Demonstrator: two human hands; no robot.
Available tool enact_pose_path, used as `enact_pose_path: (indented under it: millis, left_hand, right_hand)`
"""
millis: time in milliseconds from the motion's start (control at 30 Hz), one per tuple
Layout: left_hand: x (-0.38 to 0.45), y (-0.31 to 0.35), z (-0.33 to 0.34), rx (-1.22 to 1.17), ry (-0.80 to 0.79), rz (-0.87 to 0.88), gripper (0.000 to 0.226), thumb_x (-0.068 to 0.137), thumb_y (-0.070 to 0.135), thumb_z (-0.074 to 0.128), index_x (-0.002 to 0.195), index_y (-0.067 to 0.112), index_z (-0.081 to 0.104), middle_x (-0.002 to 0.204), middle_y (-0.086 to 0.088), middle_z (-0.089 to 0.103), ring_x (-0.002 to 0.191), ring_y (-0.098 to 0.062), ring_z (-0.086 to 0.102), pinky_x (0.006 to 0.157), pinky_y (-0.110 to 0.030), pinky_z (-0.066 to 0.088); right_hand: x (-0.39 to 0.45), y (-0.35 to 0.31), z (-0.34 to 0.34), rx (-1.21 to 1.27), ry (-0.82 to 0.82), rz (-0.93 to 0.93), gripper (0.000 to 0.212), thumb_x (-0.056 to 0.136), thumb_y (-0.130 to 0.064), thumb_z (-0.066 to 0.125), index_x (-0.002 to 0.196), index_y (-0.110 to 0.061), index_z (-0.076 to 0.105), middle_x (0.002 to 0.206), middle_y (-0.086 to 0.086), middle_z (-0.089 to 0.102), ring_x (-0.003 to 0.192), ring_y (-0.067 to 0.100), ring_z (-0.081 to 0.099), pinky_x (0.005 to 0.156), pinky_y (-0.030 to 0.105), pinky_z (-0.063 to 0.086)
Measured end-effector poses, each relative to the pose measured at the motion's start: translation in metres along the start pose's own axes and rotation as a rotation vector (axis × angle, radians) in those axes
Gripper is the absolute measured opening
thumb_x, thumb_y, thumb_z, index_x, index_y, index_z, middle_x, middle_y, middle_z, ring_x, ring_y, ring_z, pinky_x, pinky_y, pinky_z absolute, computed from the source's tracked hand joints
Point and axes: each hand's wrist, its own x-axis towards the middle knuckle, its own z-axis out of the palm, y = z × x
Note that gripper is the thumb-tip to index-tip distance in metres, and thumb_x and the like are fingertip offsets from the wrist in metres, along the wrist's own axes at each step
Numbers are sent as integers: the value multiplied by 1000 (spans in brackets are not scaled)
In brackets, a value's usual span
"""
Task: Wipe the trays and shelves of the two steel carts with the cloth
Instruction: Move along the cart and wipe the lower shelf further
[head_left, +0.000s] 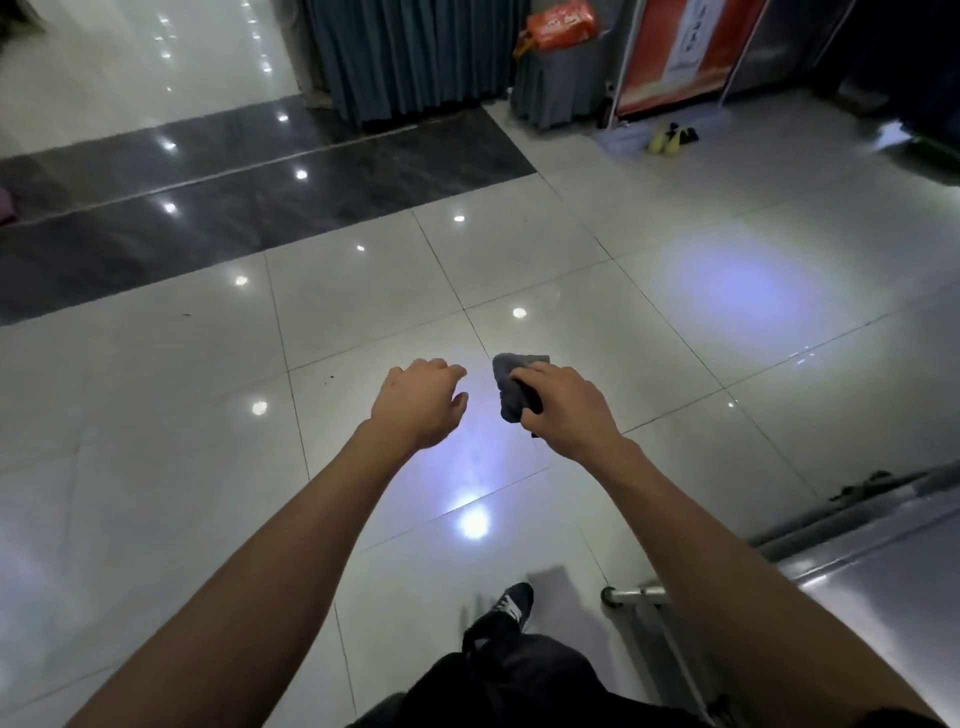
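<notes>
My right hand (569, 408) grips a crumpled grey cloth (513, 387) out in front of me, above the tiled floor. My left hand (423, 397) hangs beside it with loosely curled fingers and holds nothing; a small gap separates it from the cloth. A steel cart (872, 545) shows at the lower right, with its flat top tray, rim and one caster in view. Both hands are well to the left of the cart and apart from it. Only this one cart is in view.
Glossy white floor tiles (519, 260) stretch ahead, with a dark stone band (234, 208) at the left. At the back stand a grey curtain (410, 52), a draped stand with an orange pack (561, 23), an orange sign board (680, 52) and yellow shoes (667, 137). My black shoe (511, 605) is below.
</notes>
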Motion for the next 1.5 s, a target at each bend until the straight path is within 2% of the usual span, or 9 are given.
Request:
enact_pose_path:
  millis: [200, 367, 500, 733, 800, 933, 1167, 1333, 1500]
  left_hand:
    - [92, 18, -17, 29, 42, 83, 40, 101, 40, 40, 134, 22, 52, 125, -1, 61, 115, -24, 55, 92, -40, 42]
    - [172, 34, -13, 19, -21, 160, 40, 101, 41, 39, 134, 20, 51, 127, -2, 60, 118, -26, 53, 94, -41, 41]
    - [244, 49, 2, 11, -91, 219, 41, 101, 41, 39, 134, 20, 52, 128, -3, 60, 118, -27, 53, 93, -42, 41]
    - [383, 95, 3, -79, -187, 383, 46, 100, 39, 43, 144, 23, 48, 135, -4, 57, 124, -30, 51, 98, -41, 43]
    - [417, 121, -4, -75, -196, 464, 47, 100, 39, 45, 144, 24, 48, 136, -3, 56, 125, -29, 51, 100, -41, 43]
    - [456, 187, -15, -36, -206, 670, 46, 99, 40, 45, 142, 25, 50, 134, -3, 58, 123, -28, 53, 97, -42, 45]
    - [507, 298, 5, 83, -319, 899, 46, 101, 42, 44, 143, 25, 49, 138, -2, 57, 128, -26, 51, 100, -43, 45]
    - [524, 396, 9, 244, -395, 1096, 46, 101, 43, 44, 144, 26, 48, 140, -2, 55, 130, -25, 49, 103, -42, 43]
    - [532, 483, 4, 339, -394, 1243, 47, 101, 43, 45, 144, 26, 48, 140, -1, 55, 131, -24, 49, 104, -43, 43]
  right_hand:
    - [58, 48, -30, 13, 34, 74, 54, 84, -26, 59, 137, -30, 51, 137, -7, 55, 109, 27, 54, 83, 40, 50]
    - [97, 98, -42, 6, 27, 177, 57, 83, -26, 59, 139, -28, 48, 132, -5, 57, 110, 28, 55, 78, 37, 48]
    - [126, 147, -39, 24, -11, 246, 44, 80, -25, 58, 124, -27, 54, 119, -6, 60, 101, 26, 57, 67, 32, 40]
    - [153, 231, -51, 34, -34, 508, 42, 76, -27, 48, 117, -28, 54, 111, -7, 62, 95, 24, 60, 69, 38, 52]
    - [150, 251, -56, 79, 22, 595, 43, 72, -31, 41, 113, -31, 54, 109, -5, 62, 93, 23, 60, 68, 36, 50]
    - [123, 285, -65, 152, 118, 813, 53, 85, -32, 57, 138, -33, 49, 137, -3, 55, 115, 24, 55, 91, 40, 49]
    - [78, 356, -58, 258, 214, 1051, 49, 84, -26, 65, 132, -28, 57, 123, -1, 64, 103, 23, 62, 76, 34, 49]
    - [43, 402, -57, 298, 338, 1166, 56, 89, -30, 62, 144, -28, 48, 143, -3, 52, 118, 23, 55, 91, 34, 48]
    - [12, 444, -70, 337, 434, 1300, 52, 87, -31, 64, 137, -31, 50, 132, -4, 58, 110, 23, 58, 87, 41, 53]
